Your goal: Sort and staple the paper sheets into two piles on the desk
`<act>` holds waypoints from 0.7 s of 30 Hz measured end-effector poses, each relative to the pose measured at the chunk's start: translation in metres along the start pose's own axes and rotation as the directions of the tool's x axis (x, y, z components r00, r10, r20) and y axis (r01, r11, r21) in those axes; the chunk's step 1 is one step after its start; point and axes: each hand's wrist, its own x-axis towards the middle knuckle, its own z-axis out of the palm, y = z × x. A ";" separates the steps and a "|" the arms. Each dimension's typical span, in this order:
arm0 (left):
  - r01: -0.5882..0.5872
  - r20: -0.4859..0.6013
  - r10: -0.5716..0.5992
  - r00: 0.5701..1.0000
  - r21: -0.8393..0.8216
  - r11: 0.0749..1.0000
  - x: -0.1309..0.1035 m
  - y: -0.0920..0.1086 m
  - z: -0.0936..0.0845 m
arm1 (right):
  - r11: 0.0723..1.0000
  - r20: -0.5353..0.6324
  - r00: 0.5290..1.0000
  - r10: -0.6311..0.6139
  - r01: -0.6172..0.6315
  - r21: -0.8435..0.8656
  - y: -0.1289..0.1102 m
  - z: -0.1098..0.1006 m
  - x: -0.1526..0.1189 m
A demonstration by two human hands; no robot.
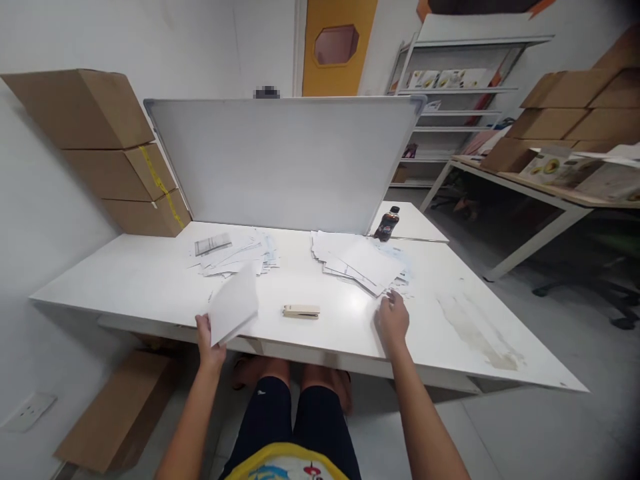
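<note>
My left hand (209,343) grips a few white paper sheets (234,303), tilted up over the table's near edge. With fingers curled, my right hand (393,319) pinches at the near corner of the right paper pile (357,260); how many sheets it has hold of cannot be made out. Between my hands a beige stapler (301,311) lies on the white table (340,333). Farther back on the left, a second loose paper pile (235,253) is spread out, with a grey printed piece on top.
A whiteboard (285,163) stands across the table's back. Stacked cardboard boxes (137,173) rise at the left, and a dark drink bottle (387,224) stands behind the right pile. A brownish stain (480,337) marks the table's right side. Another box (117,407) sits on the floor.
</note>
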 end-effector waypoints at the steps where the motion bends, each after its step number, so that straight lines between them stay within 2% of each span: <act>1: 0.054 0.032 -0.054 0.998 0.007 0.998 -0.011 -0.004 -0.006 | 0.994 0.002 1.000 0.013 -0.013 0.106 0.003 -0.002 -0.003; 3: 0.182 0.097 -0.190 0.977 0.089 0.979 -0.032 -0.013 -0.020 | 0.970 0.026 0.999 0.036 -0.041 0.241 0.009 -0.006 -0.009; 5: 0.303 0.120 -0.331 0.936 0.205 0.931 -0.048 -0.021 -0.033 | 0.963 0.062 0.997 0.054 -0.069 0.261 0.011 -0.006 -0.010; 7: 0.371 0.116 -0.407 0.906 0.245 0.895 -0.061 -0.028 -0.041 | 0.967 0.084 0.995 0.058 -0.076 0.241 0.011 -0.005 -0.010; 10: 0.357 0.120 -0.384 0.916 0.197 0.913 -0.071 -0.034 -0.038 | 0.972 0.104 0.993 0.048 -0.070 0.224 0.009 -0.002 -0.009; 13: 0.288 0.113 -0.314 0.943 0.197 0.937 -0.077 -0.037 -0.020 | 0.966 0.105 0.994 0.039 -0.064 0.251 0.008 -0.003 -0.007; 17: 0.307 0.117 -0.322 0.940 0.129 0.943 -0.086 -0.036 0.005 | 0.946 0.063 0.997 0.053 -0.070 0.316 0.001 -0.010 -0.006; 19: 0.313 0.115 -0.321 0.940 0.086 0.946 -0.091 -0.033 0.008 | 0.920 0.036 0.997 0.072 -0.080 0.384 -0.005 -0.013 -0.019; 21: 0.297 0.101 -0.304 0.947 0.076 0.952 -0.098 -0.028 0.007 | 0.897 0.054 0.996 0.074 -0.090 0.432 -0.012 -0.012 -0.053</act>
